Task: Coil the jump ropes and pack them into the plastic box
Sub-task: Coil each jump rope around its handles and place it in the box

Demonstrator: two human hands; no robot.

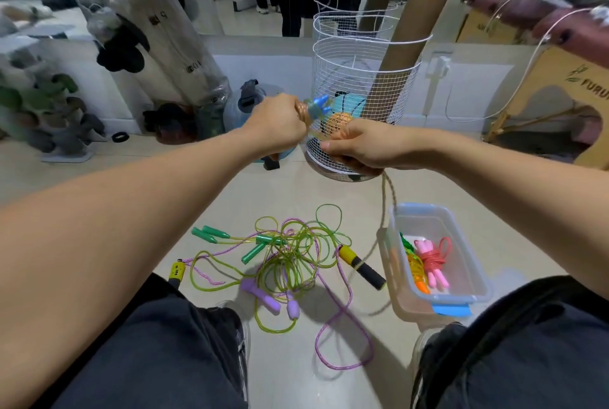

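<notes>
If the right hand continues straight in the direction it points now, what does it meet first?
The right hand points leftward toward the left hand, so it would probably first meet the blue handles and coiled rope held there. Depth is unclear; the wire basket stands behind.

Single head-worn wide view, forward and down, near the floor (296, 184).

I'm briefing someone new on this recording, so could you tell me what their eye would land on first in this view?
First the two hands raised at the centre: the left hand grips blue handles wound with brownish rope, and the right hand holds the rope's trailing end. Below them, a tangle of green and purple jump ropes sprawls on the floor. To its right stands the plastic box, already holding pink and orange coiled ropes.
</notes>
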